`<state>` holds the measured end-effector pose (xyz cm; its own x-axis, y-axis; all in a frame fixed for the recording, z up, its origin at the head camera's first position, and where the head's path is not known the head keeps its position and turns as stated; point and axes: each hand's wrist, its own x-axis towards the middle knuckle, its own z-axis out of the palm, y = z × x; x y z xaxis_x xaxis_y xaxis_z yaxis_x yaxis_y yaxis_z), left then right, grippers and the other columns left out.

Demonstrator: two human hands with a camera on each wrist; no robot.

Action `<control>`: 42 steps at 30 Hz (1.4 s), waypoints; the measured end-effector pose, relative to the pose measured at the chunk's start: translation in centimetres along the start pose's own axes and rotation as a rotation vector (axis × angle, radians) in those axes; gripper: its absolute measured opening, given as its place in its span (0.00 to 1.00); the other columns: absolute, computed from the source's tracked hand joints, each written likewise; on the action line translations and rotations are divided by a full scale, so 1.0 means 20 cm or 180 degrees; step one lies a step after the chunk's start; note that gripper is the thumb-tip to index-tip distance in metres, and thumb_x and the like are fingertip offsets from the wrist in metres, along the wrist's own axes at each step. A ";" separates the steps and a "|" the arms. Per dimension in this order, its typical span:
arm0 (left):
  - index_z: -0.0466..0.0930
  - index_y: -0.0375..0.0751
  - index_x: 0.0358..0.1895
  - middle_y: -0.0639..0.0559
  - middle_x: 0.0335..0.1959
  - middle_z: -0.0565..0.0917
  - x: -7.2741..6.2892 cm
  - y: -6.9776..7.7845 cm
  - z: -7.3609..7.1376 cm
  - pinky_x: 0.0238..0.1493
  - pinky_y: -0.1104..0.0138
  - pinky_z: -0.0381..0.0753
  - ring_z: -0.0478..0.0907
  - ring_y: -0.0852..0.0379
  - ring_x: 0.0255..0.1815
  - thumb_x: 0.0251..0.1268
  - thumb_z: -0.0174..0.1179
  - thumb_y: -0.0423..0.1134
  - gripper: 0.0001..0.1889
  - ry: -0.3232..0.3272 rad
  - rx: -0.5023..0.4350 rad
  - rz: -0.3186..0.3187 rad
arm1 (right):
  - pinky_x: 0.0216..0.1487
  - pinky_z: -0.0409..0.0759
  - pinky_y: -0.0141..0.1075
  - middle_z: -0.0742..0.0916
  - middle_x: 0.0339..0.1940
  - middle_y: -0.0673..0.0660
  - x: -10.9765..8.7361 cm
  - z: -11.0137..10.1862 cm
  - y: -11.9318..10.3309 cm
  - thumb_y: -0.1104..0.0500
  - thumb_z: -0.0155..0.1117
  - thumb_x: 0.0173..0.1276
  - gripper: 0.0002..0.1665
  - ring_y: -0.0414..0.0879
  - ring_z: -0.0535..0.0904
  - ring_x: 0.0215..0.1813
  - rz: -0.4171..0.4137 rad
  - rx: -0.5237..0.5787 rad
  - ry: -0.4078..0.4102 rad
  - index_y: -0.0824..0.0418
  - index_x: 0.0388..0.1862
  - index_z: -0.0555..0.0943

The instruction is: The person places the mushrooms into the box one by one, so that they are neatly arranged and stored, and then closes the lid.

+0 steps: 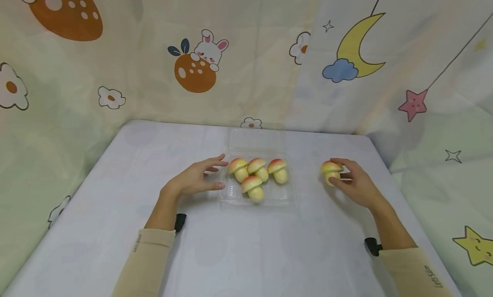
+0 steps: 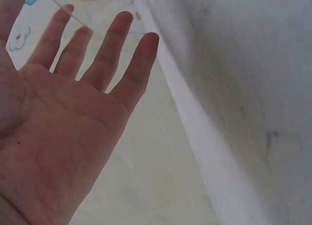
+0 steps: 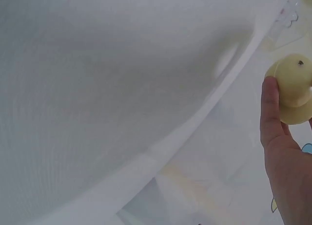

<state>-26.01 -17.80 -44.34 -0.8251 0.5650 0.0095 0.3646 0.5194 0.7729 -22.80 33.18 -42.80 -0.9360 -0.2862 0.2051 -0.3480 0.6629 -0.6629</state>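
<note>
In the head view my right hand [image 1: 356, 183] grips a toy mushroom [image 1: 331, 172] with a red-and-yellow cap, right of a clear plastic box [image 1: 290, 194]. The right wrist view shows the same mushroom [image 3: 292, 84] from its pale stem end, with the thumb of my right hand [image 3: 287, 157] against it. Several like mushrooms lie in the box, one of them in front [image 1: 254, 190]. At the box's left edge is my left hand [image 1: 194, 177], its fingers extended and holding nothing. The left wrist view shows that left hand's [image 2: 68, 118] bare palm and spread fingers.
The box's clear lid [image 1: 256, 141] lies folded back behind it. A white cloth covers the table [image 1: 246, 250]. A patterned curtain [image 1: 262, 53] hangs right behind the table's far edge and along its sides.
</note>
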 end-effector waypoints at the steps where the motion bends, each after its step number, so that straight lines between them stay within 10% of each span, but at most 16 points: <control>1: 0.61 0.48 0.81 0.54 0.82 0.62 0.00 0.00 0.00 0.73 0.47 0.72 0.73 0.46 0.73 0.63 0.73 0.54 0.46 0.0004 -0.0011 0.0007 | 0.47 0.79 0.16 0.74 0.65 0.68 0.00 0.00 -0.01 0.61 0.69 0.73 0.35 0.67 0.83 0.53 0.0005 0.0030 -0.0004 0.62 0.75 0.68; 42: 0.68 0.53 0.77 0.52 0.84 0.57 -0.01 0.01 0.01 0.72 0.44 0.73 0.73 0.45 0.73 0.62 0.73 0.55 0.40 0.0006 -0.0047 0.0031 | 0.53 0.85 0.28 0.77 0.69 0.58 0.05 0.11 -0.27 0.68 0.71 0.68 0.37 0.55 0.85 0.55 -0.0479 0.0622 0.0007 0.56 0.74 0.72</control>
<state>-25.63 -17.73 -44.18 -0.8222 0.5689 0.0183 0.3663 0.5043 0.7820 -21.84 27.79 -40.64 -0.8745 -0.3700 0.3136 -0.4668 0.4664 -0.7514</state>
